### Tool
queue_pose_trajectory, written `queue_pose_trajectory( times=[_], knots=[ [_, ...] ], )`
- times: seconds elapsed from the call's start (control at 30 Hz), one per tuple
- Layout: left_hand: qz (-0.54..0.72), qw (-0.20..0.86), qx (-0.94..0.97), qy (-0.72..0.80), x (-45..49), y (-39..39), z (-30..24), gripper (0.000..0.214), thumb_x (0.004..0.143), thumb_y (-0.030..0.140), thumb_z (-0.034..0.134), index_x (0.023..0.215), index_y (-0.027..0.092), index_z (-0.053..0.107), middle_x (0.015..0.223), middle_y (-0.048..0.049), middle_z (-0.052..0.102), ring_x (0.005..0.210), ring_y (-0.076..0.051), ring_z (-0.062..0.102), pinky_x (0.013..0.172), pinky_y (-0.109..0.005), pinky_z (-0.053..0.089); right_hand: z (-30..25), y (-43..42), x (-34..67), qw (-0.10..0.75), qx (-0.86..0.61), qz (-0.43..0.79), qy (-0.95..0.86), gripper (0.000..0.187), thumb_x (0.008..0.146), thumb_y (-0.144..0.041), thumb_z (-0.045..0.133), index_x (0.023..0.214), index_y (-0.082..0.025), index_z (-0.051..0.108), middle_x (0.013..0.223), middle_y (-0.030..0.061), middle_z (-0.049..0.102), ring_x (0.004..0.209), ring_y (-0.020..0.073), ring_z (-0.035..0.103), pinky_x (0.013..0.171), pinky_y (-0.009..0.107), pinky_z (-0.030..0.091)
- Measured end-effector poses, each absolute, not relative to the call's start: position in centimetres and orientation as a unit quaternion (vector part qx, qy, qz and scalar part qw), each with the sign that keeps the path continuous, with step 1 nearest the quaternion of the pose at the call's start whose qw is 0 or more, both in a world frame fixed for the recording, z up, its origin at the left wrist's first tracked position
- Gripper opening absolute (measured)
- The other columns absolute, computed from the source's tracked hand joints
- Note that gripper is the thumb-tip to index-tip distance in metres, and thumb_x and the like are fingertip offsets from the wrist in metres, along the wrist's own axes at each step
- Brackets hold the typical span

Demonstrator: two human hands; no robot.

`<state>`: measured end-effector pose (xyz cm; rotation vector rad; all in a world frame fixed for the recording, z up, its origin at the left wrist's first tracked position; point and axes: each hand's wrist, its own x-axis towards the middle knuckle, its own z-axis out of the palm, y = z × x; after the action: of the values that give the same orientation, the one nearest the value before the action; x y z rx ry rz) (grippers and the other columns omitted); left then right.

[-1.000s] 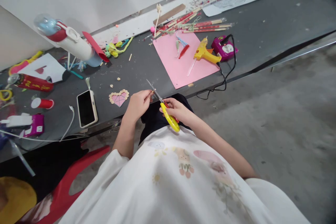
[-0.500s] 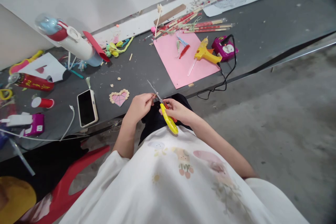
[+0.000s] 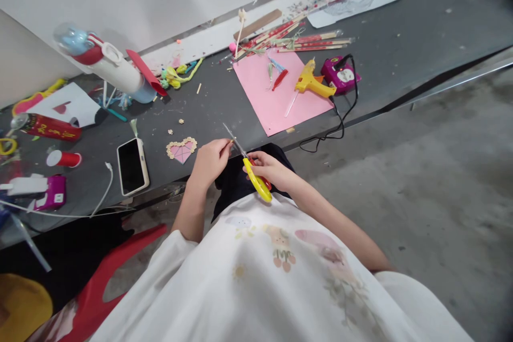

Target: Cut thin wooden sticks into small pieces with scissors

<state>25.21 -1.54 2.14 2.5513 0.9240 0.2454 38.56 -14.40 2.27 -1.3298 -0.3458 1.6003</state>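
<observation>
My right hand [image 3: 269, 169] is closed round the yellow handles of a pair of scissors [image 3: 253, 173], whose blades point up and left over the table's front edge. My left hand [image 3: 210, 159] pinches a tiny tan piece [image 3: 231, 141] right at the blades. Both hands hover above my lap, in front of the dark grey table [image 3: 208, 107]. A small pink heart with a beaded rim [image 3: 181, 148] lies on the table just left of my left hand.
A phone [image 3: 131, 164] with a white cable lies left of the heart. A pink sheet [image 3: 276, 88] carries a yellow glue gun [image 3: 310, 81] beside a purple device [image 3: 341, 72] with a black cord. A water bottle [image 3: 102, 61], sticks [image 3: 296, 37] and a red can [image 3: 44, 127] crowd the back. A red chair [image 3: 116, 267] stands at lower left.
The hands and scissors stay almost in place; the scissors' handles shift slightly. The view drifts a little.
</observation>
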Motion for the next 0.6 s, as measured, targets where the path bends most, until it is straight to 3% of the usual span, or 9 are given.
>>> queue_pose_trajectory(
  times=[0.17,0.4,0.6],
  knots=[
    [0.112,0.154,0.921,0.339,25.2,-2.0,1.5,0.026,0.092,0.027,0.043,0.1,0.018,0.066,0.098,-0.0074,0.071,0.092,-0.019,0.064,0.078,-0.027,0.044,2.0,-14.4,38.6,0.486,-0.55,0.662,-0.154,0.03,0.078,-0.006,0.061,0.104,-0.015,0.048,0.069,-0.0037,0.059,0.064,0.0107,0.063,0.048,0.018,0.042],
    [0.105,0.23,0.927,0.278,24.6,-1.4,1.7,0.029,0.092,0.025,0.041,0.09,0.017,0.069,0.081,-0.0062,0.07,0.078,-0.016,0.064,0.073,-0.026,0.045,0.4,-14.3,38.5,0.459,-0.593,0.626,-0.213,0.052,0.07,-0.018,0.075,0.114,-0.015,0.048,0.083,0.0012,0.063,0.076,0.0135,0.063,0.061,0.022,0.049],
    [0.105,0.243,0.93,0.256,24.8,-1.8,1.1,0.03,0.093,0.028,0.041,0.095,0.015,0.068,0.085,-0.008,0.071,0.077,-0.015,0.064,0.073,-0.025,0.046,0.5,-14.1,38.5,0.478,-0.564,0.643,-0.199,0.047,0.073,-0.027,0.074,0.111,-0.015,0.049,0.08,0.0001,0.061,0.07,0.0127,0.062,0.061,0.023,0.049]
  ],
)
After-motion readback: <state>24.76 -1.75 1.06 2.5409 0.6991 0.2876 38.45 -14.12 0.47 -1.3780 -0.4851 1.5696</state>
